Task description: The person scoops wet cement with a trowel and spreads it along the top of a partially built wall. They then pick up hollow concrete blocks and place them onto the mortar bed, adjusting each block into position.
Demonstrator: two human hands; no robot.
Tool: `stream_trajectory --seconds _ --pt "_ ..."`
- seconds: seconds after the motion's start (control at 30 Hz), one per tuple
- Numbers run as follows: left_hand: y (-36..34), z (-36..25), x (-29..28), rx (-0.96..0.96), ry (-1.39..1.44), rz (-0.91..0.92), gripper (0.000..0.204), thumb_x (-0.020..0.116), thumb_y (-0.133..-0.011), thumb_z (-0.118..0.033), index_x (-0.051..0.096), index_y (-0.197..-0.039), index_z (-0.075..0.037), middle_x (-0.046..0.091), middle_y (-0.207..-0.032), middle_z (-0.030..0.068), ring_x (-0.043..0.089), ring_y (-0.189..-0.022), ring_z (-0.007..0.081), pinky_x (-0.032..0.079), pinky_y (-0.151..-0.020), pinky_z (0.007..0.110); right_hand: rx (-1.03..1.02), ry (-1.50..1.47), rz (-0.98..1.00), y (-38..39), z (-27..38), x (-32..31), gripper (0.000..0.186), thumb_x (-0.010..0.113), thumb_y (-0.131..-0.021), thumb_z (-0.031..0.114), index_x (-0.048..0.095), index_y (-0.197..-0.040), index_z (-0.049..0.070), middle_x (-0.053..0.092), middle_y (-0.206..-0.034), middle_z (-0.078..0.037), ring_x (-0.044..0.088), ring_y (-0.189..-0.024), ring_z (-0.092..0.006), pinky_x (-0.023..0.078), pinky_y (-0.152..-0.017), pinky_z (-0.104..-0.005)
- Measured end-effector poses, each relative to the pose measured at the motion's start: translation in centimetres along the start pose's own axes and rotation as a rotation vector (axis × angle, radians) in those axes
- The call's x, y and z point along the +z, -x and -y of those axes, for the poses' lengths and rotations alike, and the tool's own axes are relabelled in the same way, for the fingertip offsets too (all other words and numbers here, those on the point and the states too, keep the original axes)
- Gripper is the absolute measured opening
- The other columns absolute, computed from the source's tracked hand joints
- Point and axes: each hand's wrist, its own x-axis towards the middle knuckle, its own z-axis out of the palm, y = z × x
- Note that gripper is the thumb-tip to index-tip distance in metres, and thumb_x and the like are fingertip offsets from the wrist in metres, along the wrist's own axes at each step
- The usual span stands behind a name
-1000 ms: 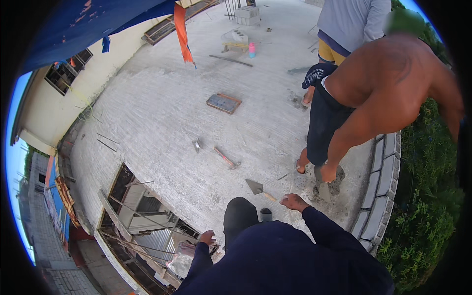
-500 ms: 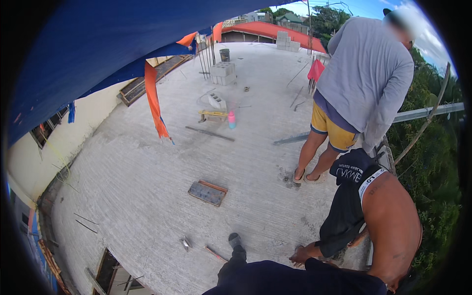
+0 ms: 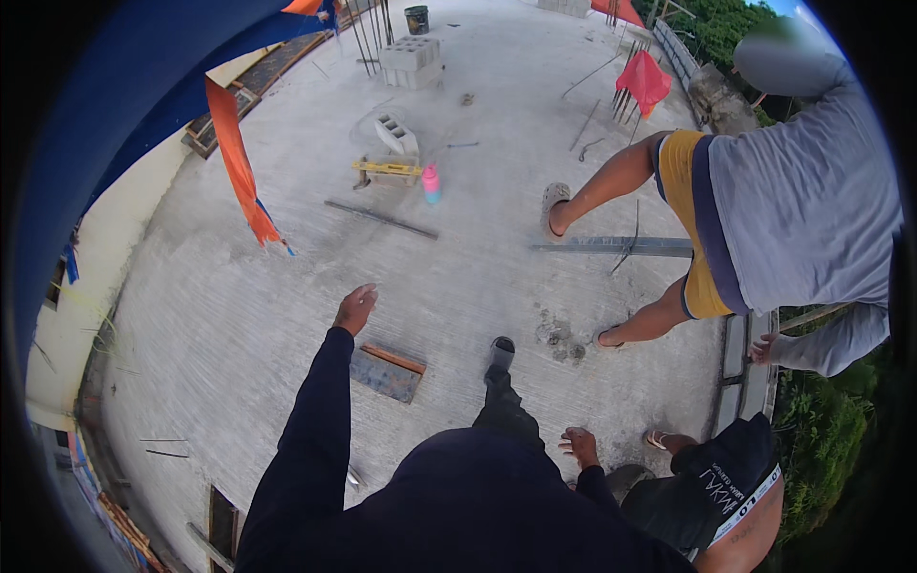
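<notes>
White lettering [image 3: 718,487] runs across the dark cloth [image 3: 731,456] on the stooping co-worker [image 3: 750,537], dark characters [image 3: 761,494] along the white waistband [image 3: 742,516]; from here, marks on the yellow spirit level [image 3: 399,169] are illegible.

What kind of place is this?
Likely a building site, perhaps an upper floor or roof deck: a bare concrete slab, stacked hollow blocks, and upright rebar rising beside them.

Back into view swings my left grip [image 3: 355,309], near the wood-edged tray [image 3: 384,377]; right of it, the grey-shirted co-worker [image 3: 802,196] stands wider!
</notes>
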Motion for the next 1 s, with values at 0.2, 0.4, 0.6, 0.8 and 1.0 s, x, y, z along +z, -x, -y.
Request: stream_trajectory --seconds 0.2,0.4,0.6,0.8,1.0 --pt "2.2 14.9 6.3 0.021 -0.784 0.383 0.042 0.058 -0.080 -0.029 0.054 -0.116 -0.008 0.061 -0.105 0.0061 0.061 -0.090 0.0227 0.049 -0.073 0.034 0.534 0.542 0.138 -12.9 10.1 -1.2 0.034 0.061 -0.081 0.027 0.060 -0.099 -0.001 0.065 -0.085 -0.012 0.065 -0.071 -0.0259 0.052 -0.058 -0.0375" --pt "8.4 17.5 10.4 -0.734 -0.698 0.950 0.041 0.055 -0.082 -0.016 0.050 -0.123 -0.015 0.054 -0.122 0.0084 0.053 -0.111 0.0265 0.045 -0.089 0.040 -0.026 0.689 0.172 -31.1 36.9 1.1 0.032 0.056 -0.085 0.028 0.058 -0.106 0.004 0.065 -0.095 -0.009 0.065 -0.073 -0.0222 0.053 -0.062 -0.0377" --pt "-12.9 13.5 11.9 -0.675 -0.680 0.862 0.037 0.049 -0.084 -0.016 0.053 -0.121 -0.015 0.057 -0.118 0.0085 0.055 -0.107 0.0265 0.047 -0.086 0.041 -0.199 0.422 -0.031 -47.1 55.6 9.1 0.029 0.056 -0.082 0.025 0.063 -0.098 0.003 0.066 -0.085 -0.010 0.066 -0.067 -0.0200 0.051 -0.053 -0.0309" --pt "-56.6 0.2 7.7 -0.420 -0.605 0.298 0.034 0.052 -0.080 -0.033 0.062 -0.100 -0.007 0.062 -0.105 0.0144 0.058 -0.098 0.0316 0.045 -0.084 0.042 0.018 0.300 0.075 -54.1 62.6 15.6 0.029 0.056 -0.084 0.023 0.059 -0.105 0.003 0.065 -0.089 -0.011 0.065 -0.067 -0.0231 0.051 -0.054 -0.0339" --pt "-88.8 -25.4 2.8 0.158 -0.113 -0.016 0.041 0.054 -0.083 -0.031 0.056 -0.113 -0.002 0.061 -0.107 0.0189 0.058 -0.101 0.0293 0.045 -0.086 0.035 0.192 0.407 0.036 -66.2 58.4 12.5 0.031 0.053 -0.085 0.030 0.061 -0.098 0.002 0.065 -0.089 -0.012 0.063 -0.073 -0.0251 0.049 -0.065 -0.0394"
